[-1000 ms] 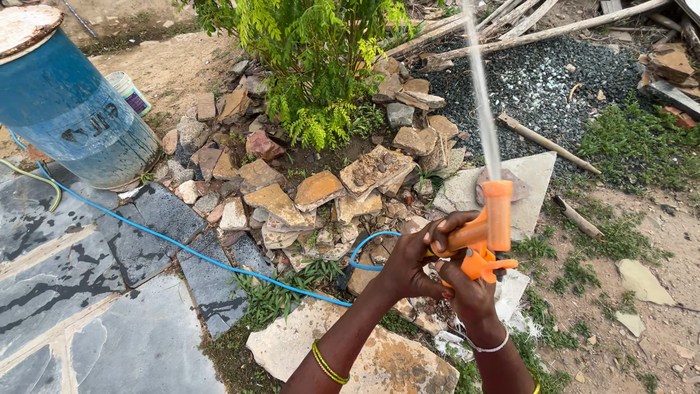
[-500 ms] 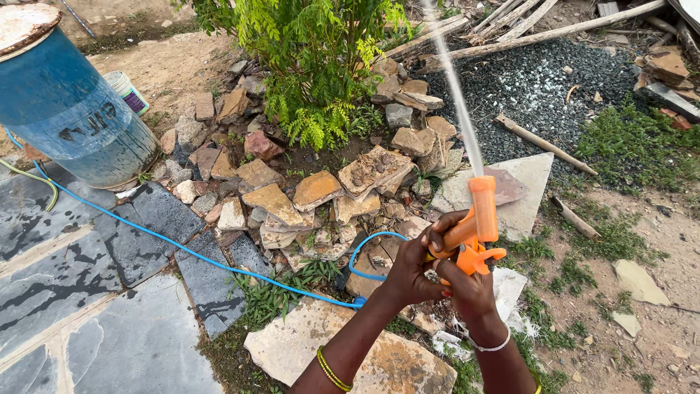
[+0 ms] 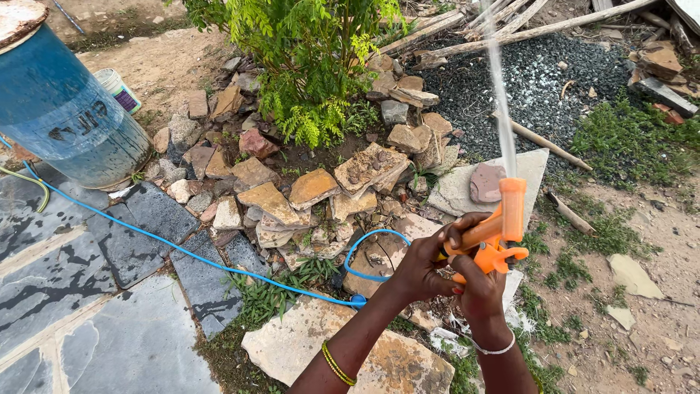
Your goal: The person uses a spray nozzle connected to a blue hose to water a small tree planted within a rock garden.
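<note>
Firmly within both hands' fingers: orange spray nozzle.

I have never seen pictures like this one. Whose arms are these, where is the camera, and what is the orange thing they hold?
The camera sits on a person's head and looks down, so the two arms at the bottom are that person's own. There is no machine here. The left hand and the right hand both grip an orange plastic spray nozzle; a thin stream of water shoots up and away from it. A thin blue hose runs over the ground to the hands. On the ground lie dark wet paving slabs, loose brownish rocks around a green leafy bush, and grey gravel. A blue metal barrel stands at the left.
</note>
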